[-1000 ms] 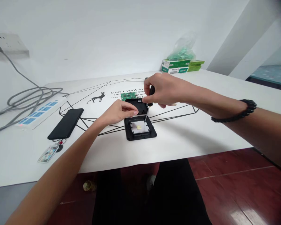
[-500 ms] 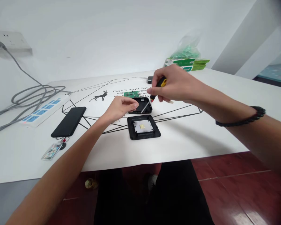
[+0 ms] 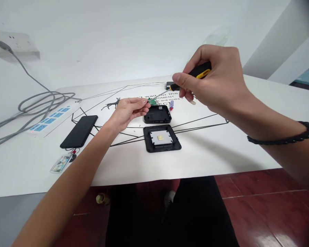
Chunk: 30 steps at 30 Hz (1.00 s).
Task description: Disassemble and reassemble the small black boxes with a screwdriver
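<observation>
My right hand [image 3: 216, 73] grips a black-and-yellow screwdriver [image 3: 203, 71], raised above the table with its shaft slanting down to the left. Its tip meets the pinched fingertips of my left hand [image 3: 128, 113]; whatever lies between them is too small to make out. Below my hands is an open black plastic housing [image 3: 157, 118]. Nearer to me lies a square black cover [image 3: 162, 148] with a pale metal plate [image 3: 154, 138] and a yellowish pad on it. A green circuit board [image 3: 152, 102] shows partly behind my left fingertips. Tiny screws [image 3: 139, 126] lie left of the housing.
A screwdriver with a purple handle [image 3: 171, 104] lies beside the housing. At the left are a black phone [image 3: 79, 131] with a keychain [image 3: 60, 163], a white power strip [image 3: 51, 119] and coiled grey cable [image 3: 45, 99]. A small black box [image 3: 169, 85] sits farther back.
My right hand has lifted the screwdriver up and away from the housing, bringing its tip to my left fingertips. My left hand has risen slightly off the housing. The view has shifted a little.
</observation>
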Motion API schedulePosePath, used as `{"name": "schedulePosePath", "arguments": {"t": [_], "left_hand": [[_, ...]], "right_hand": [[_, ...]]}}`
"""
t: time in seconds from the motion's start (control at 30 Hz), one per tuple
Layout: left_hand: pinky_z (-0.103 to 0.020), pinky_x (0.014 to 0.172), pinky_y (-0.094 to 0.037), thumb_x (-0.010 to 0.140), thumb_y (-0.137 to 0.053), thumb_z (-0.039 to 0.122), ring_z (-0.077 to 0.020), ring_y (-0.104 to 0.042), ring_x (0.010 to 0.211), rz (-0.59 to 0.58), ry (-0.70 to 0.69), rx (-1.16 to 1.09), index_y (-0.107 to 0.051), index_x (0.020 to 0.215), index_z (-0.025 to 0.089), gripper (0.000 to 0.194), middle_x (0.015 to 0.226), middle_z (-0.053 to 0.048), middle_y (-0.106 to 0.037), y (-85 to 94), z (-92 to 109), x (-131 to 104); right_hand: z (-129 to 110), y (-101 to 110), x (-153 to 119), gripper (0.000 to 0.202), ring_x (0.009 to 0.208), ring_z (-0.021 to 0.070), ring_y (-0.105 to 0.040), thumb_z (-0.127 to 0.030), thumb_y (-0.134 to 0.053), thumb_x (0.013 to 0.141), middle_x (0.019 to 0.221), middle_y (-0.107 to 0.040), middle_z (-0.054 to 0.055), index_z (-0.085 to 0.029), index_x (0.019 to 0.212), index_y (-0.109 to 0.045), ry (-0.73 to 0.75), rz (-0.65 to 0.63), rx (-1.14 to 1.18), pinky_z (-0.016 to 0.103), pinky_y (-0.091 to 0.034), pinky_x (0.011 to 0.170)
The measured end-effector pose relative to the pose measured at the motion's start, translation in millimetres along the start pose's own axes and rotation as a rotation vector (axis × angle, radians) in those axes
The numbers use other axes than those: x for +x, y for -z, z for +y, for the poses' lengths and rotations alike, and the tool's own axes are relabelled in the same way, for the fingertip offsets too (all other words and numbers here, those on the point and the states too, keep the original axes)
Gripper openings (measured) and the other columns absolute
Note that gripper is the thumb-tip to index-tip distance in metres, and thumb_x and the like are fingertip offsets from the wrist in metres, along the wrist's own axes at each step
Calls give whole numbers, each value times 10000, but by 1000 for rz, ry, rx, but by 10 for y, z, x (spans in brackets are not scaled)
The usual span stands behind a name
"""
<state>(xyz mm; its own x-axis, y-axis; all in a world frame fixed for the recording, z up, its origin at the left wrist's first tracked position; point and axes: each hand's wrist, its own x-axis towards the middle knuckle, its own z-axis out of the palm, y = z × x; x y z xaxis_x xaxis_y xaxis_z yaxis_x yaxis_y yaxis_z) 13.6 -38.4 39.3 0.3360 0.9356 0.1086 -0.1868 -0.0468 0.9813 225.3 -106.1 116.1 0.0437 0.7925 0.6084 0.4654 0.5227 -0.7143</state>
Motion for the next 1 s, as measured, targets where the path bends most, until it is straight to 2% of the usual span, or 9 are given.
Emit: {"name": "schedulePosePath", "arguments": {"t": [0.23, 0.47, 0.63, 0.73, 0.83, 0.93, 1.0], "left_hand": [[-267, 818, -563, 826, -851, 219, -91, -649, 723, -8, 25, -57, -774, 860, 101, 145, 875, -70, -749, -3, -32, 22], [-265, 806, -562, 837, -833, 212, -93, -640, 727, -20, 29, -51, -778, 862, 104, 123, 858, -60, -736, 7, -34, 20], [-279, 824, -564, 835, -835, 212, -89, -642, 711, 9, 44, -16, -769, 826, 117, 117, 849, -53, -736, 9, -43, 28], [-266, 808, -562, 824, -837, 193, -80, -632, 685, 53, 57, -9, -763, 827, 115, 107, 833, -47, -733, 18, -58, 42], [-269, 806, -558, 797, -858, 231, -86, -634, 690, 23, 44, -9, -756, 839, 121, 156, 837, -48, -733, 20, -65, 42], [-305, 872, -547, 758, -882, 333, -138, -682, 801, -60, 7, 19, -759, 855, 142, 247, 895, -68, -752, 1, -30, 6], [-350, 958, -521, 760, -868, 424, -214, -710, 999, -120, -19, 51, -777, 962, 171, 336, 1008, -92, -775, -21, 15, -30]], "right_hand": [[47, 2, -23, 395, 483, 147, -604, -174, -857, 749, 590, -623, -25, -264, 625, -493, 45, 15, 12, 312, -409, 412], [46, -20, -28, 373, 506, 163, -610, -162, -808, 763, 627, -651, -8, -271, 621, -482, 36, 17, -26, 337, -426, 438], [11, 26, -45, 321, 559, 164, -607, -134, -765, 772, 657, -629, -5, -275, 686, -490, -45, -98, -33, 348, -459, 506], [9, 64, -60, 266, 583, 162, -606, -112, -743, 764, 684, -626, 4, -267, 723, -530, -11, -148, -86, 347, -462, 529], [21, 85, -81, 207, 578, 174, -620, -187, -726, 806, 719, -667, 35, -252, 706, -558, 34, -122, -139, 361, -472, 522], [43, 88, -98, 199, 584, 186, -641, -222, -707, 824, 720, -680, 39, -251, 700, -555, 45, -83, -114, 362, -488, 519], [62, 94, -102, 203, 574, 176, -632, -201, -701, 810, 715, -679, 38, -249, 685, -549, 35, -80, -87, 346, -478, 501]]}}
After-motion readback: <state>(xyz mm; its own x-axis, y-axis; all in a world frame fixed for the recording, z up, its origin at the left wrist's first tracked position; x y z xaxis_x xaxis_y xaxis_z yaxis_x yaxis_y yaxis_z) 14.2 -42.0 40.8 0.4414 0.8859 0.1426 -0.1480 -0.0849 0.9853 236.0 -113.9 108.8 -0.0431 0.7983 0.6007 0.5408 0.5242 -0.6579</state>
